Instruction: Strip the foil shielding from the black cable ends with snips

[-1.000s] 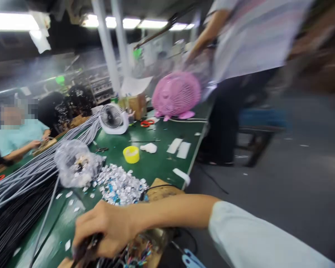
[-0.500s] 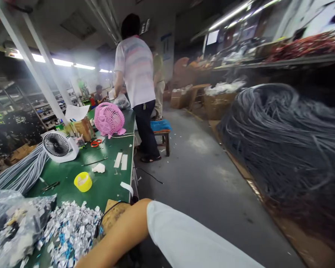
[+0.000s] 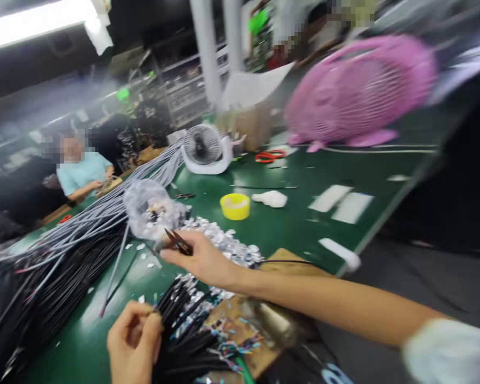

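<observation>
Right hand: it (image 3: pixel 202 261) is gripping a pair of dark snips (image 3: pixel 180 245), fingers wrapping around the tool and its pointed blades standing slightly apart, aiming away from the wrist beside the plastic bag (image 3: pixel 138 213).
Left hand: it (image 3: pixel 134 344) is curling in, thumb and forefinger narrowing to a pinch just beside the near black cables (image 3: pixel 184 354); with the blur, I cannot tell whether anything is sitting between the fingertips.
Near black cables: they are lying in a bunch to the right of the left hand, running toward the brown board (image 3: pixel 226 312) at the near edge of the table (image 3: pixel 288 229).
Wire ends: coloured wire ends (image 3: pixel 246 346) are showing over the board, so some cables are apparently already lying with their cores bared; how many are lacking this, the view is not revealing.
Silver scraps: a broad heap (image 3: pixel 240 250) is spreading beyond the right wrist, suggesting a good deal of trimming is already behind it.
Far black cables: a long bundle (image 3: pixel 72 277) is lying on the left, apart from both hands, its finish unclear.
Grey cables: they (image 3: pixel 104 208) are stretching beyond that bundle, neither hand touching them.
Yellow roll: it (image 3: pixel 235 210) is resting past the scraps.
</observation>
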`<state>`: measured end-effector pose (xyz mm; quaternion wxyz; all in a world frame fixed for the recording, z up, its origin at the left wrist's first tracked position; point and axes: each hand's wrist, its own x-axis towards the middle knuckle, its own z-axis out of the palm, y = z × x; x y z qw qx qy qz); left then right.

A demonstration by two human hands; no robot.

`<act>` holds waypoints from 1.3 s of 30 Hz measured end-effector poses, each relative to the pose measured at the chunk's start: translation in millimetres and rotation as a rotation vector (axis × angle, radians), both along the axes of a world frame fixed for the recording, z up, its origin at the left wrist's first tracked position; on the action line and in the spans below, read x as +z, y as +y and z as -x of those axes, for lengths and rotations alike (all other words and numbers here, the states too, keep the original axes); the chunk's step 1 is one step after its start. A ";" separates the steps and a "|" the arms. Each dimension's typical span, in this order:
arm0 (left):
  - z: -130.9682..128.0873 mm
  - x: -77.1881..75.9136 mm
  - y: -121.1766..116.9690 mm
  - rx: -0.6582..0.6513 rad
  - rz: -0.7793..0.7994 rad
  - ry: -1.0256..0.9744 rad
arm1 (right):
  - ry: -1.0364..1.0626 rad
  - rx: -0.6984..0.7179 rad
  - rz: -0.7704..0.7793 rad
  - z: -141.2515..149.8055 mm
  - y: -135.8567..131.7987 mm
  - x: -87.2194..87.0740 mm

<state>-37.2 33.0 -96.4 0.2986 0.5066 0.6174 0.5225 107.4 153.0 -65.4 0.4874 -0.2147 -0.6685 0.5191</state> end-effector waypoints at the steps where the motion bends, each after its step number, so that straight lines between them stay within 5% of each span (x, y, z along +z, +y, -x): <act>1: -1.1 -1.6 3.0 0.018 0.002 -0.013 | -0.021 0.030 -0.022 0.5 -2.5 -2.0; 7: -5.7 -3.2 5.1 0.049 -0.064 -0.032 | -0.131 0.043 -0.426 -0.8 -21.3 -15.2; 14: -8.0 -0.8 3.3 0.075 -0.130 0.057 | -0.082 0.010 -0.552 -0.6 -21.1 -21.7; 22: -10.8 0.5 2.9 0.102 -0.181 0.188 | -0.056 0.046 -0.471 -1.9 -21.6 -19.2; 27: -9.8 1.5 2.4 0.084 -0.213 0.214 | -0.205 0.327 -0.031 -1.4 -14.6 -14.1; 30: -8.9 2.5 1.5 0.069 -0.230 0.218 | -0.256 0.355 0.166 -0.6 -12.4 -12.3; 39: -10.9 2.1 1.4 0.074 -0.229 0.236 | -0.131 0.237 -0.137 -2.6 -13.9 -16.9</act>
